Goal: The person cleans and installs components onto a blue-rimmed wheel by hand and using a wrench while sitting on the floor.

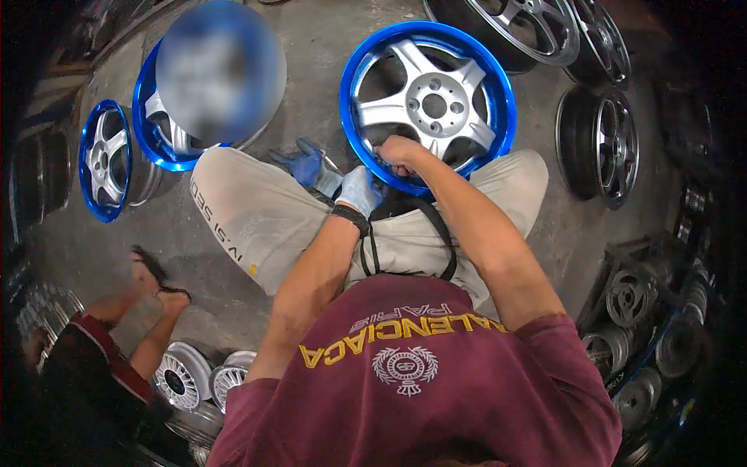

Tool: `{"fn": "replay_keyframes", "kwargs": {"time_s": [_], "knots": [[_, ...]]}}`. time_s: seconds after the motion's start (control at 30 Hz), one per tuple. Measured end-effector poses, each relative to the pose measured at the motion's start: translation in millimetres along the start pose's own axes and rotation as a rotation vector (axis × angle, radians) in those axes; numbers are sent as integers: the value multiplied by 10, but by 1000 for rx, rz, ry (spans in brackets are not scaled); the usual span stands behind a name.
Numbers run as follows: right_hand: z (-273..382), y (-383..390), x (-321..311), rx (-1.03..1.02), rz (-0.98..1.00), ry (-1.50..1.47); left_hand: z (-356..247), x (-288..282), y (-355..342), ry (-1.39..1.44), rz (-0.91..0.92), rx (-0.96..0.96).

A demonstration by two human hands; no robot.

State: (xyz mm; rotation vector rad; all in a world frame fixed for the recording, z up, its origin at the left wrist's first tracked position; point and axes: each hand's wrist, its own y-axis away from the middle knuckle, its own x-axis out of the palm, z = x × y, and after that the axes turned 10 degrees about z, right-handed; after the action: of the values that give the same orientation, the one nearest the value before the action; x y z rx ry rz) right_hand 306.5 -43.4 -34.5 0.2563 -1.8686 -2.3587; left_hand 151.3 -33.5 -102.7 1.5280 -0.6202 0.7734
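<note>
A silver five-spoke wheel rim (403, 114) with a shiny blue outer lip sits between my knees. My left hand (359, 191), in a white and blue work glove, is closed at the near left edge of its lip. My right hand (400, 154) is bare, its fingers curled together just inside the lip beside the lower left spoke. What they pinch is too small or hidden to make out. A blue glove (303, 165) lies by my left thigh, with a small greyish object close to it.
Two similar blue-lipped rims (105, 161) stand at the left, one partly blurred. Dark and silver rims (597, 146) stand at the right and far right. More wheels (180, 377) lie at the lower left, near another person's legs (159, 331). A rack of rims (632, 297) fills the lower right.
</note>
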Motion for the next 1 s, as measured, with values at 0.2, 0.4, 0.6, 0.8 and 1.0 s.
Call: {"fn": "replay_keyframes", "kwargs": {"time_s": [0.2,0.4,0.6,0.8,1.0], "knots": [[24,48,-56,-43,102,-185,-26,-22,42,-53,12,10],[182,91,54,-1,14,-48,-12,-238,-89,-31,-167,61],[-60,14,9,-103,39,-179,148,-526,-286,-98,-26,76],[103,-3,77,-70,-41,-13,181,-1314,-686,-1542,-14,285],[-36,16,-24,-33,81,-144,376,-1428,-856,-1265,39,394]]}}
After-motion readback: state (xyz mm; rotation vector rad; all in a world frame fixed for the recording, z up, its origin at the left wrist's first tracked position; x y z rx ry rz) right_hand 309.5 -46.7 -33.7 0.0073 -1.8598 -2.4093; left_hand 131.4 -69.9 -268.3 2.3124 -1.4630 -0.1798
